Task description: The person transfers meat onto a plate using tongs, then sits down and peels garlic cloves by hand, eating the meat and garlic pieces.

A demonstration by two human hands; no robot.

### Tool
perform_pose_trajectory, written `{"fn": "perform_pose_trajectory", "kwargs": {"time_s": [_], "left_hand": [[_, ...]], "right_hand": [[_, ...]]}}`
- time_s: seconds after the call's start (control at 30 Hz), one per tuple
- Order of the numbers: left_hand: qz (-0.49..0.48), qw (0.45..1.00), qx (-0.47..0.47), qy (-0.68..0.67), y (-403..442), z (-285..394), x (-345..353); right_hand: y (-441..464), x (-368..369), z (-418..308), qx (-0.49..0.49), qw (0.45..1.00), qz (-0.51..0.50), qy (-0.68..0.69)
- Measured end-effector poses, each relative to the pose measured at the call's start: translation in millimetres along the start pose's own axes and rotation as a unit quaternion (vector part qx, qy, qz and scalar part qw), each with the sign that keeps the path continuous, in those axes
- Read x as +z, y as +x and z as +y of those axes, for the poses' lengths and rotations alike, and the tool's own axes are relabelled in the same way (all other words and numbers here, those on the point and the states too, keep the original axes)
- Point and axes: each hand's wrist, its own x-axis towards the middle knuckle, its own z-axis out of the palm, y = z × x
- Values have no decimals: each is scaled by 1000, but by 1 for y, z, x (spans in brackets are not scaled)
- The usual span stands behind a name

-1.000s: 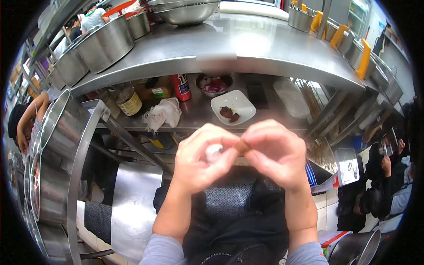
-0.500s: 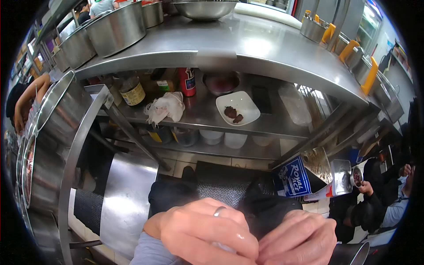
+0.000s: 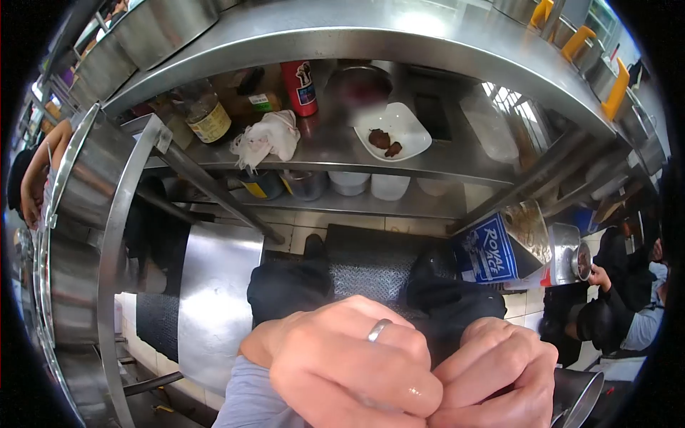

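Observation:
At the bottom of the view, my left hand, with a ring on one finger, has its fingers curled inward. Beside it and touching it, my right hand is curled the same way. The backs of both hands face the camera, so whatever lies between the fingertips is hidden. Beyond them, on the lower shelf, a white square bowl holds brown pieces. A crumpled white cloth lies to the left of that bowl.
A steel shelf spans the top. Red can and labelled jar stand beneath. A blue tin is at right, near a co-worker's hand. Steel pots line the left.
Both hands have dropped from mid-view to the bottom edge and turned their backs to the camera. The small brown piece between the fingertips is out of sight. The view has tilted down.

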Motion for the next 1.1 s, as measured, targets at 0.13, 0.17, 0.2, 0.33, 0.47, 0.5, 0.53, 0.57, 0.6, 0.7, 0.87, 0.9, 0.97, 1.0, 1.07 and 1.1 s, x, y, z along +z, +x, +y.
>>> {"fn": "perform_pose_trajectory", "kwargs": {"time_s": [0.13,0.17,0.2,0.33,0.47,0.5,0.53,0.57,0.6,0.7,0.87,0.9,0.97,1.0,1.07,1.1], "left_hand": [[35,998,-45,36,10,5,1],[-35,997,-52,45,13,7,-7],[-71,995,-56,49,11,7,-10],[-63,992,-86,71,2,9,-15],[-26,973,-154,171,-1,1,-22],[-16,971,-180,154,-1,2,-29],[9,969,-183,163,-2,-2,-31],[35,967,-186,172,-4,-7,-32],[13,960,-178,215,-7,-14,-43],[80,949,-231,200,-15,-33,-58],[181,926,-232,239,-18,-46,-92],[203,919,-239,240,-19,-47,-103],[264,909,-253,197,-19,-41,-114],[274,908,-246,199,-20,-42,-122],[289,905,-257,178,-22,-41,-130],[286,906,-257,176,-25,-42,-134]], "right_hand": [[-22,27,4,8,992,109,-61],[-27,35,4,0,986,151,-71],[-30,40,2,8,983,181,-22],[-23,-12,17,-16,998,51,-23],[-14,-25,39,-7,999,39,-1],[-13,-28,42,14,999,45,8],[-12,-39,51,26,999,27,20],[-11,-44,59,48,998,38,26],[-11,-47,64,72,996,55,-1],[-18,-57,89,126,986,97,55],[-19,-65,98,204,935,144,253],[-17,-64,91,217,925,139,280],[-14,-57,72,229,904,120,341],[-13,-54,60,240,880,100,397],[-11,-46,35,263,858,93,431],[-11,-41,26,253,844,71,467]]}}
